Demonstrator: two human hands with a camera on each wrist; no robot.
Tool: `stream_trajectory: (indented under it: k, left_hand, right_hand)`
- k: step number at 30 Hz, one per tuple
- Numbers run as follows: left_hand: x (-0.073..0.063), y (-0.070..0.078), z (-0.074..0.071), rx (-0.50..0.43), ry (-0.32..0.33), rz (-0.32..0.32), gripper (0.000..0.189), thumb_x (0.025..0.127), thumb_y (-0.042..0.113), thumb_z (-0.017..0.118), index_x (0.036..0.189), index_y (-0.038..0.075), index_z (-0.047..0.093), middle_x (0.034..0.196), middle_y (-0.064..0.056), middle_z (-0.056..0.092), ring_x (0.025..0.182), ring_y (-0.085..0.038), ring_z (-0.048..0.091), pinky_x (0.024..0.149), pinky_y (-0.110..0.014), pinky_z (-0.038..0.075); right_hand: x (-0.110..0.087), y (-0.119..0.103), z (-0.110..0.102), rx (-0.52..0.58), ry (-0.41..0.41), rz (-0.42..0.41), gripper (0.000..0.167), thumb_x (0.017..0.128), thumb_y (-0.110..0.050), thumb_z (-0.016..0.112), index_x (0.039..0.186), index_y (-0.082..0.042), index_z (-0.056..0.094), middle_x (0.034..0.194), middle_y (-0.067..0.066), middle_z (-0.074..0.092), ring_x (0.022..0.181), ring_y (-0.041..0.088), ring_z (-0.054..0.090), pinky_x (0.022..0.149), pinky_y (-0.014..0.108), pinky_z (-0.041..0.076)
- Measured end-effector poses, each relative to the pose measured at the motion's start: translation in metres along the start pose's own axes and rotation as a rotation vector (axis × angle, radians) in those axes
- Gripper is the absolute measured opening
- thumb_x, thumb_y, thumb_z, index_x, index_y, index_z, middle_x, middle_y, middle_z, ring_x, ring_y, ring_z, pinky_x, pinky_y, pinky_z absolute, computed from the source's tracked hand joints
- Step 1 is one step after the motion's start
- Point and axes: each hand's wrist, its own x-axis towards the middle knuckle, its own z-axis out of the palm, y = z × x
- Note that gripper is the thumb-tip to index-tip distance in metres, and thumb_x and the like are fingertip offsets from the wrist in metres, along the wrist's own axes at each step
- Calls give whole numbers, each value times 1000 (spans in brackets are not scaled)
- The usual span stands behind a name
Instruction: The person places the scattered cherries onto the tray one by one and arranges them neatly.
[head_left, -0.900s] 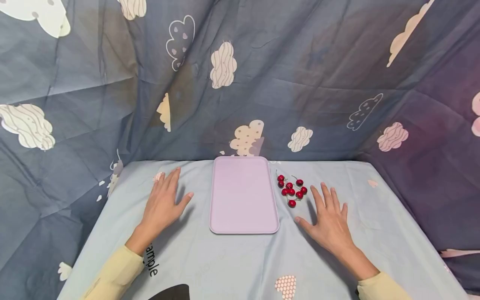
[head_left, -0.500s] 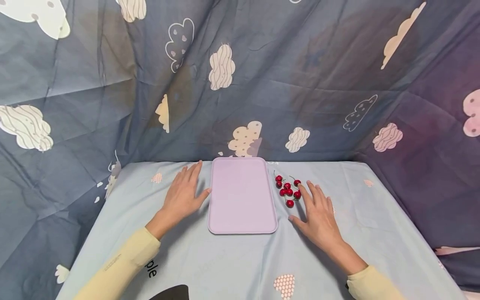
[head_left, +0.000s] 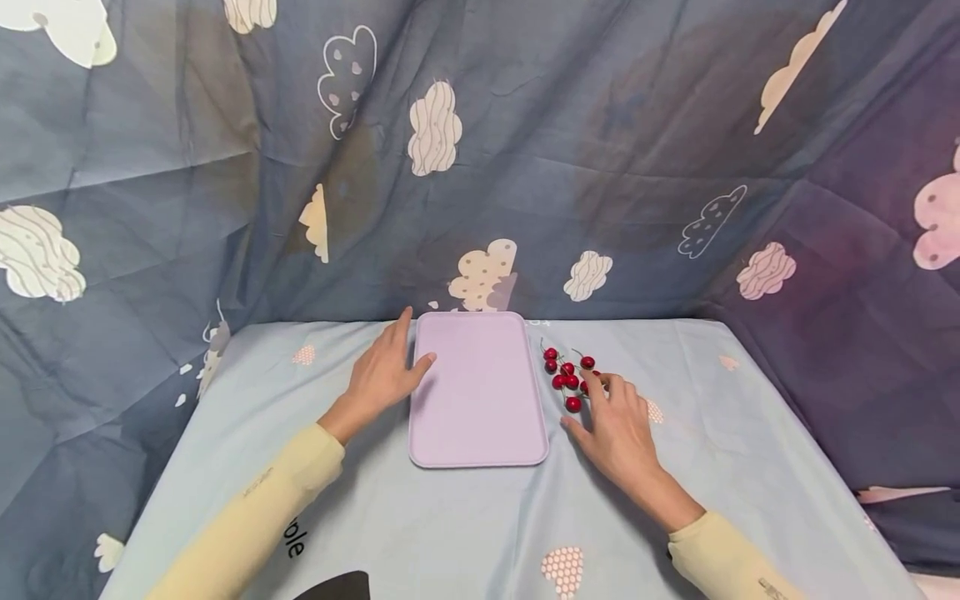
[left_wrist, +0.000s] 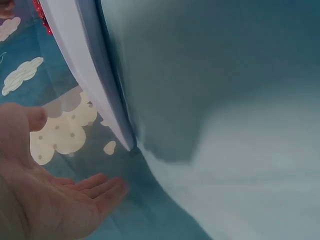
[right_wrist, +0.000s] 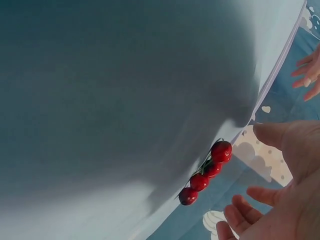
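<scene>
A pale purple tray (head_left: 480,400) lies flat on the cloth, with nothing on it. To its right is a loose cluster of several red cherries (head_left: 572,382) with thin green stems. My left hand (head_left: 384,371) is spread at the tray's left side, its thumb overlapping the rim in the head view. My right hand (head_left: 618,429) reaches to the cherries, fingers slightly bent, index fingertip overlapping the right-hand ones. In the right wrist view, a gap shows between the right hand (right_wrist: 285,190) and the cherries (right_wrist: 221,151).
A light blue cloth (head_left: 450,533) with printed hearts covers the table. Dark blue curtains (head_left: 600,167) with cloud prints rise behind and at both sides. A black rounded object (head_left: 337,587) shows at the bottom edge.
My left hand has moved right, from open cloth to the tray's left edge. My right hand has moved left to the cherries, its fingers bending a little more. The head view has shifted slightly.
</scene>
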Motion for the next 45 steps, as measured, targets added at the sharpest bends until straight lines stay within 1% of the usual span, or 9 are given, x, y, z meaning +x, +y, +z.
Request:
stream_trajectory:
  k: [6, 10, 13, 16, 24, 32, 36, 40, 45]
  left_hand:
    - [19, -7, 3, -113, -40, -72, 88, 103, 43, 62, 169, 8, 15, 162, -28, 42, 148, -44, 47, 116, -59, 45]
    - [33, -11, 8, -162, -43, -98, 83, 104, 33, 63, 168, 4, 18, 159, -31, 43, 148, -44, 46, 121, -57, 40]
    - [45, -9, 12, -206, -48, -150, 81, 103, 30, 65, 166, 1, 22, 157, -31, 44, 148, -44, 45, 123, -55, 38]
    - [58, -4, 17, -256, -65, -201, 82, 102, 31, 66, 164, -2, 24, 158, -31, 42, 149, -45, 43, 124, -55, 37]
    - [75, -1, 24, -299, -88, -320, 77, 101, 25, 65, 161, -6, 28, 158, -31, 39, 150, -43, 41, 125, -52, 36]
    - [81, -6, 26, -273, -21, -348, 46, 96, 10, 56, 138, -8, 52, 133, -29, 63, 132, -42, 57, 115, -48, 46]
    - [81, -5, 28, -283, 3, -371, 36, 94, 7, 53, 127, -5, 61, 128, -25, 68, 125, -41, 61, 110, -46, 50]
    - [81, -6, 29, -320, 31, -429, 35, 95, 7, 51, 125, -3, 65, 127, -23, 69, 123, -40, 61, 108, -45, 51]
    - [81, -5, 31, -371, 69, -459, 32, 96, 7, 53, 123, -3, 67, 123, -23, 70, 121, -41, 61, 101, -47, 54]
  right_hand:
    - [5, -7, 6, -43, -50, 33, 75, 80, -28, 92, 140, 0, 57, 114, 26, 60, 103, 43, 57, 80, 51, 46]
    - [6, -9, 6, -83, -76, 53, 69, 83, -31, 90, 136, -1, 58, 101, 24, 62, 83, 36, 58, 62, 45, 49]
    - [5, -8, 4, -109, -100, 78, 65, 84, -34, 89, 133, -2, 59, 95, 21, 61, 73, 31, 56, 50, 40, 44]
    - [5, -6, 1, -123, -115, 109, 64, 85, -35, 88, 133, -3, 60, 96, 20, 62, 71, 30, 57, 46, 40, 44]
    - [4, -5, 1, -127, -172, 94, 64, 86, -32, 87, 135, -1, 61, 105, 24, 65, 78, 32, 62, 51, 43, 53]
    - [4, -11, 5, -117, -232, 63, 63, 86, -29, 87, 136, -1, 60, 104, 24, 66, 82, 33, 64, 56, 44, 57]
    - [6, -9, 6, -99, -223, 42, 60, 87, -26, 87, 134, -1, 60, 103, 24, 67, 80, 34, 65, 61, 48, 58]
    - [13, -7, 8, -64, -200, 3, 53, 91, -22, 84, 132, 1, 60, 102, 24, 69, 79, 36, 69, 69, 52, 59]
    - [19, -5, 9, -34, -170, -21, 39, 92, -17, 81, 123, 1, 64, 96, 21, 70, 76, 37, 70, 67, 54, 59]
